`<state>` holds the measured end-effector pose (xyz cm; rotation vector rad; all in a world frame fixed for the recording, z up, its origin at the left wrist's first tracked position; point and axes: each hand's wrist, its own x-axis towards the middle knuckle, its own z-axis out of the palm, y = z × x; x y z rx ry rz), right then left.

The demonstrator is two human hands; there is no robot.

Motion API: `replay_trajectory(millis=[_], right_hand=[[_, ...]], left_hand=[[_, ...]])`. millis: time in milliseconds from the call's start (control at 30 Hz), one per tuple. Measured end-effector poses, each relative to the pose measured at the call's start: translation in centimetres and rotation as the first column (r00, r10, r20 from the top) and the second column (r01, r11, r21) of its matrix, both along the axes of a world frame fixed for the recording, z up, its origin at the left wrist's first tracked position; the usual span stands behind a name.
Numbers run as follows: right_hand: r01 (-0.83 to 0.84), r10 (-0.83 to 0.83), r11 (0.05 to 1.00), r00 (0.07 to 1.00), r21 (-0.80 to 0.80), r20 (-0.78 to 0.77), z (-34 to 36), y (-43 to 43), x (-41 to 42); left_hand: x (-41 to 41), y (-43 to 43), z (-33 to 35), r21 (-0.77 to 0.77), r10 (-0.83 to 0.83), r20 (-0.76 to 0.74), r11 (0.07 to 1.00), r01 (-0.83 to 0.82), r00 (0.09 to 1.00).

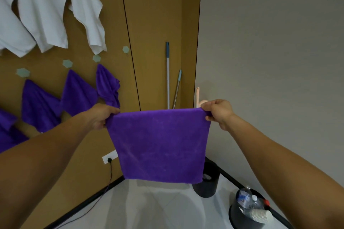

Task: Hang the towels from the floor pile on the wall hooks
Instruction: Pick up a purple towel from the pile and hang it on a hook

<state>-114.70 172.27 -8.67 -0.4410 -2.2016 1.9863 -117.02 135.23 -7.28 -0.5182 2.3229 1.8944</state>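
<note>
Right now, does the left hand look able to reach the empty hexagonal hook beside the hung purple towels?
Probably yes. The left hand, pinching the held purple towel, sits below the empty hook; only bare panel shows between them, with the nearest hung towel just aside.

2 metal poles lean in the corner at 12 o'clock: a long pole with a blue tip and a shorter pole just beside it, toward 3 o'clock. A pink handle stands near them. At 7 o'clock a white wall socket holds a black plug, and its cable trails down to the pale floor. Toward 5 o'clock stand 2 dark bins — a far bin and a near bin holding plastic bottles and stacked paper cups.
</note>
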Motion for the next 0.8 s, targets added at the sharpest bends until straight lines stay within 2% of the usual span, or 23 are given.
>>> replay_trajectory(millis=[233,333,433,533,667,733,800], right_hand=[[0.049,-0.049,0.994,0.999,0.103,-0.008,-1.8,0.8,-0.9],[0.073,-0.073,0.989,0.997,0.125,-0.006,-2.2,1.8,-1.2],[-0.02,0.026,0.983,0.999,0.185,-0.028,-1.7,2.5,-1.2],[-0.087,0.083,0.949,0.996,0.304,0.026,-1.0,3.2,-1.1],[-0.138,0.117,0.896,0.99,0.422,0.074,-0.5,4.1,-1.5],[-0.136,0.109,0.867,0.991,0.48,0.083,-0.4,4.2,-1.9],[-0.085,0.069,0.837,0.996,0.541,0.05,-0.1,4.4,-2.4]], left_hand=[[-0.1,1.2,-0.6,-0.049,0.016,-0.047,0.999,-0.018,0.999],[-0.2,1.4,-0.6,-0.065,-0.085,-0.017,0.994,0.084,0.996],[-0.4,1.7,-0.5,-0.075,-0.17,0.012,0.983,0.17,0.985],[-0.3,2.0,0.0,-0.052,-0.269,0.025,0.961,0.27,0.963],[0.2,2.4,0.7,-0.262,-0.456,0.101,0.845,0.465,0.884],[0.2,2.8,0.6,-0.386,-0.444,0.104,0.807,0.447,0.89],[0.0,3.0,0.6,-0.442,-0.427,0.078,0.795,0.416,0.901]])
